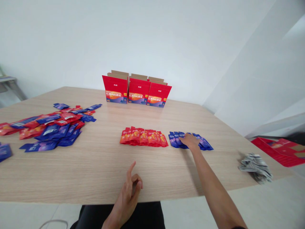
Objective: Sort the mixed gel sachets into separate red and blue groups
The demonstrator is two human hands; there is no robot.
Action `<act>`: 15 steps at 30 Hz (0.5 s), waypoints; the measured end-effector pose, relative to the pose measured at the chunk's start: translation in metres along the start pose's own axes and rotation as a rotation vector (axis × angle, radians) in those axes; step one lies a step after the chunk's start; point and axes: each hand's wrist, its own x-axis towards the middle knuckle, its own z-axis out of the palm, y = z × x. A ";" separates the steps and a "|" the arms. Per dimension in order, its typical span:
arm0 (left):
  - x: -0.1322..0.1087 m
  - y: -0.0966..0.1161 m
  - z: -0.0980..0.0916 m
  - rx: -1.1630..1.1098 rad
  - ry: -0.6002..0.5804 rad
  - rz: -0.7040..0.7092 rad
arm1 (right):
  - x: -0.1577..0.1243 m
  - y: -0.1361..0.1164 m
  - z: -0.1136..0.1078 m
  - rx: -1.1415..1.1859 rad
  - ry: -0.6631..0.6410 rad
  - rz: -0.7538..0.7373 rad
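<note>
My right hand (190, 140) rests on a row of blue sachets (175, 140) that overlap one another on the table. Its fingers are spread over the middle of that row, covering part of it; I see no sachet lifted. My left hand (128, 194) hovers near the table's front edge, holding nothing. Its index finger points out while the others bend loosely, apart from the thumb. Between the hands and farther back lies a fanned row of red sachets (143, 137), just left of the blue row.
A loose pile of mixed red and blue sachets (59, 127) spreads over the left of the table (95, 171). Three red cartons (139, 92) stand at the back with raised flaps. At right are a crumpled striped cloth (255, 167) and a red bin (278, 151).
</note>
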 end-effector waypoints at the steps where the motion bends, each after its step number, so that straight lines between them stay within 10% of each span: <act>1: 0.000 0.000 0.000 -0.001 -0.002 0.000 | 0.000 0.000 0.000 -0.003 -0.001 -0.001; 15: 0.002 0.005 -0.003 -0.057 -0.004 -0.002 | -0.009 0.001 -0.006 -0.009 0.015 -0.013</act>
